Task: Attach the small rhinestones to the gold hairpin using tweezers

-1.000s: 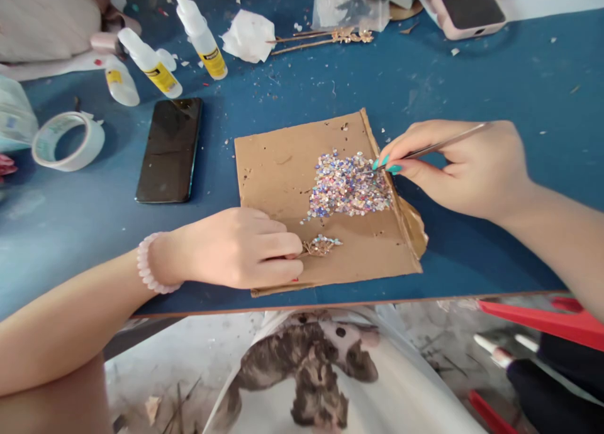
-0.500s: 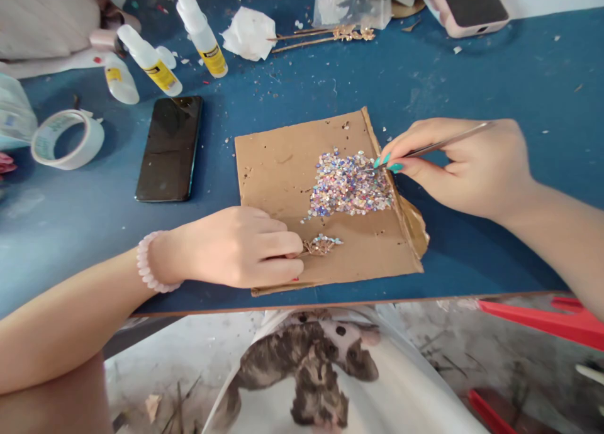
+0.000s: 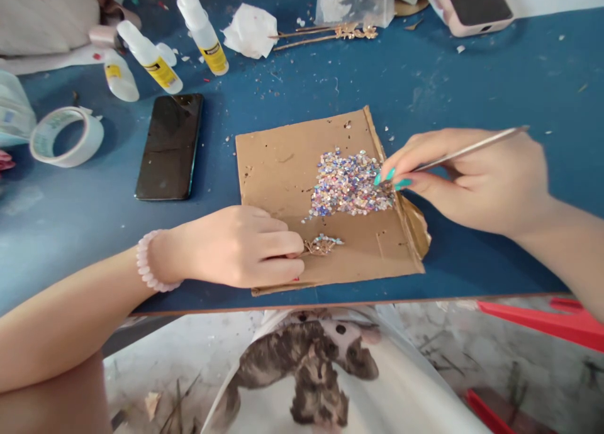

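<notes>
My left hand (image 3: pixel 245 245) rests on the near left part of a cardboard sheet (image 3: pixel 278 163), fingers closed on the stem of a gold hairpin (image 3: pixel 319 246). The pin's branched head, edged with small pale blue stones, points right; its stem is hidden in the hand. Just beyond lies a heap of shiny multicoloured rhinestones (image 3: pixel 346 182). My right hand (image 3: pixel 472 176), with green nails, pinches slim metal tweezers (image 3: pixel 472 151) at the heap's right edge. The tweezers' tip is blurred, and I cannot tell whether a stone is in it.
A black phone (image 3: pixel 170 148) and a roll of tape (image 3: pixel 92 138) lie on the left. Behind are glue bottles (image 3: pixel 210 47), crumpled white paper (image 3: pixel 250 31), more gold hairpins (image 3: pixel 352 31), a plastic bag (image 3: pixel 353 6) and another phone (image 3: pixel 476 6). The table's edge (image 3: pixel 353 302) runs close in front.
My right hand has shifted a little to the right and nearer to me, with the tweezers tilting more. The left hand and the hairpin stay in place.
</notes>
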Demonstrator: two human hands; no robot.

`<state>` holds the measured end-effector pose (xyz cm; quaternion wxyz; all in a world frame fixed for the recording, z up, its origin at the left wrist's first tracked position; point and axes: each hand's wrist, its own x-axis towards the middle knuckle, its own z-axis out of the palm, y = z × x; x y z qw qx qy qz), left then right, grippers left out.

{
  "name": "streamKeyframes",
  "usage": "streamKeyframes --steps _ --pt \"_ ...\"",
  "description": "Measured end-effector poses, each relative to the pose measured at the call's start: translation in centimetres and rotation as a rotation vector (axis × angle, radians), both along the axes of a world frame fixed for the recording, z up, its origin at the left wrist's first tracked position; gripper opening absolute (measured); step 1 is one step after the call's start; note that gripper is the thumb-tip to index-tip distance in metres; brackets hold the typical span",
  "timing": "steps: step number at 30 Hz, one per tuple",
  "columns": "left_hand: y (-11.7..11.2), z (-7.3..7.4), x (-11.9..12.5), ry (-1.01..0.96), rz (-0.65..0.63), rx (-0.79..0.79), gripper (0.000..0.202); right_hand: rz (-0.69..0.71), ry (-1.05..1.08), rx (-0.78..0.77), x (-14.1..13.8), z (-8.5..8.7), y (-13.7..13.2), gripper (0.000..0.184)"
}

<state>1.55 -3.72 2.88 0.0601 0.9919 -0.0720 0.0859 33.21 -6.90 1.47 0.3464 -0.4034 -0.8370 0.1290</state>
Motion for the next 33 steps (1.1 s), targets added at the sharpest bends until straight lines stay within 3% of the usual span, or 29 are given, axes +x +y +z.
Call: streamKeyframes --steps 4,11,26,33 --pt "0.0 0.0 0.0 0.004 0.0 -0.004 0.029 0.159 -0.042 -0.017 -1.2 0.9 -1.5 0.015" --pt "0.1 0.0 0.0 -0.005 -0.001 0.0 0.029 0.306 -0.063 0.043 -2.2 1.3 -2.2 0.016" --pt "0.0 -0.1 0.1 -0.001 0.016 -0.009 0.028 0.331 -0.082 0.029 -2.1 0.8 -2.1 0.014" --pt "0.0 -0.1 0.1 0.0 0.015 0.01 0.031 0.316 -0.098 -0.091 -2.1 1.1 -2.0 0.013"
